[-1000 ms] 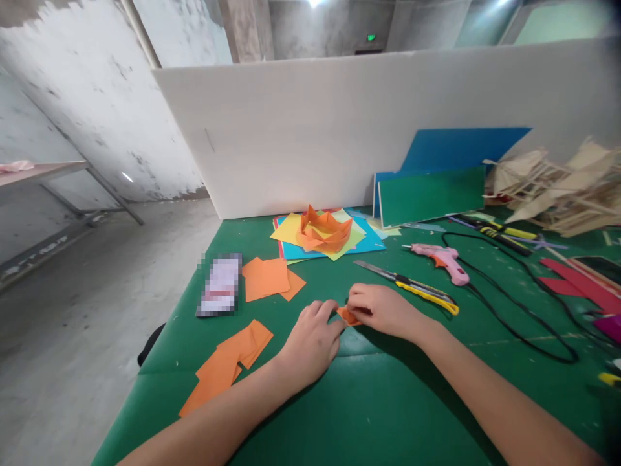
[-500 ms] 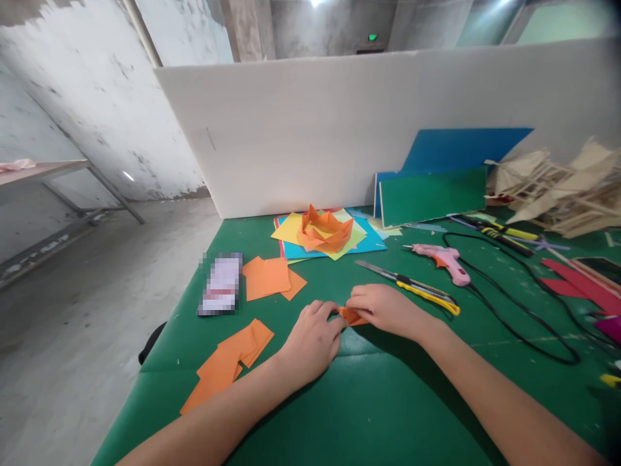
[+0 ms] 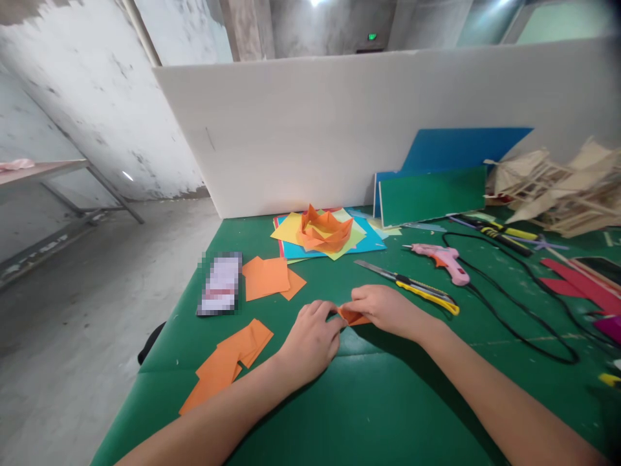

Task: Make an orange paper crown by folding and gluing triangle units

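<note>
Both hands pinch a small folded piece of orange paper [image 3: 355,318] just above the green table. My left hand [image 3: 314,333] grips its left end with thumb and fingertips. From the other side, my right hand [image 3: 383,309] is closed on its top and right part; the fingers hide much of the folds. Left of my hands lie loose orange paper squares [image 3: 266,278], and more orange sheets [image 3: 233,353] overlap near my left forearm. Beyond my hands a crown-like ring of folded orange paper [image 3: 325,233] rests on a stack of coloured sheets [image 3: 371,244].
A utility knife [image 3: 412,288] with its blade out lies right of my hands. Past it are a pink glue gun [image 3: 449,262] with a looping black cord, pliers [image 3: 504,236] and red strips [image 3: 582,285]. A phone [image 3: 220,283] lies at the left edge. A white board [image 3: 301,136] stands behind.
My right fingertips have shifted slightly on the folded orange paper, and a little more of it shows between my hands. Everything else stays in place.
</note>
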`<state>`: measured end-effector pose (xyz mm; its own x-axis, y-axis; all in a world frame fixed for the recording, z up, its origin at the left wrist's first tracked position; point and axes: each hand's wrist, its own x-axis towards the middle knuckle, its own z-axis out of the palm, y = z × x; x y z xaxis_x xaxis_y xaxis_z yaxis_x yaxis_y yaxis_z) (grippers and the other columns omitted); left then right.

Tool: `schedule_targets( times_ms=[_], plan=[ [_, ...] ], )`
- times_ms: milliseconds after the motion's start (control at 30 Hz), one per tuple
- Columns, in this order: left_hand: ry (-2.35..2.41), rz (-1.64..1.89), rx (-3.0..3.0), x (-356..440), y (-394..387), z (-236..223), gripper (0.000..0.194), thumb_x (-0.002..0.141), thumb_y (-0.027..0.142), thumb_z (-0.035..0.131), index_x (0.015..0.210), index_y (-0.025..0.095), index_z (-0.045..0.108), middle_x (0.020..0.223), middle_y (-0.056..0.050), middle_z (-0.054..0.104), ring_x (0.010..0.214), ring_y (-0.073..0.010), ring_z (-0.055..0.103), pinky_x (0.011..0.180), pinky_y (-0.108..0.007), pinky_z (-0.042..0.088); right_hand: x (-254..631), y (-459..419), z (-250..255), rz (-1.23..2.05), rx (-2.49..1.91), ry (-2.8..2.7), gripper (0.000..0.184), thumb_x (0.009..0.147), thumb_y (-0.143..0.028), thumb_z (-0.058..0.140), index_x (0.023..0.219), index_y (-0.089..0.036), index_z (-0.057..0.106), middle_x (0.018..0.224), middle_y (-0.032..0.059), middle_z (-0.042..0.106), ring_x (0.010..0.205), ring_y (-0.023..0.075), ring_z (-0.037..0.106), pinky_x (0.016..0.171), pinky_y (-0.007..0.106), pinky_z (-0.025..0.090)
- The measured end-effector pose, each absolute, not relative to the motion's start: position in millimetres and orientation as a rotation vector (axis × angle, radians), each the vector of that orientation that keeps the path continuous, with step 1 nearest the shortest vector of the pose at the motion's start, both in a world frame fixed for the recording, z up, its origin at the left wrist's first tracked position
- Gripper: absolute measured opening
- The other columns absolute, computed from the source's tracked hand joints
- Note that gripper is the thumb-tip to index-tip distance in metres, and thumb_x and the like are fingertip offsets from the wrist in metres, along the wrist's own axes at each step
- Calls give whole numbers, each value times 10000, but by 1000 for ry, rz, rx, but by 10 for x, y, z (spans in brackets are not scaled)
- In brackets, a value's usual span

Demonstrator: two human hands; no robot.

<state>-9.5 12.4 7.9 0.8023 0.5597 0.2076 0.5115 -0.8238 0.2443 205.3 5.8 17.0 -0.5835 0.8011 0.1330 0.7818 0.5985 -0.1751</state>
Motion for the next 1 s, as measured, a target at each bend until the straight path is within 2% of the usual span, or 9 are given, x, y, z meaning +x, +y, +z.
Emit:
schedule_targets(
  times_ms=[167,633,867,1000],
  plan=[
    [853,420,2843,-85,115,112,237,890,166,443,1038,216,621,1194,-88,507,1112,-243,458,938,-417,414,2058,64,160,161,-1308,-2623,269,900,-133,444,944,-211,698,715,28,551,689,150,491,579,261,281],
    [835,366,2876,-76,132,113,209,904,185,444,1027,221,609,1092,-68,561,1067,-230,479,906,-410,427,2097,76,107,219,-1292,-2588,319,952,-186,398,1063,-218,696,758,41,593,743,159,538,642,256,343],
    [820,300,2953,-66,130,139,173,898,192,454,997,205,595,1079,-73,560,1061,-238,476,901,-412,418,2080,61,138,164,-1292,-2608,319,953,-214,401,1033,-209,710,731,48,595,720,161,537,615,252,347],
    [818,263,3006,-66,124,160,150,904,207,448,969,196,583,1080,-81,558,1039,-240,477,881,-408,414,2073,51,171,185,-1324,-2605,312,943,-188,411,1032,-206,709,793,58,626,755,168,560,635,250,370]
  ],
)
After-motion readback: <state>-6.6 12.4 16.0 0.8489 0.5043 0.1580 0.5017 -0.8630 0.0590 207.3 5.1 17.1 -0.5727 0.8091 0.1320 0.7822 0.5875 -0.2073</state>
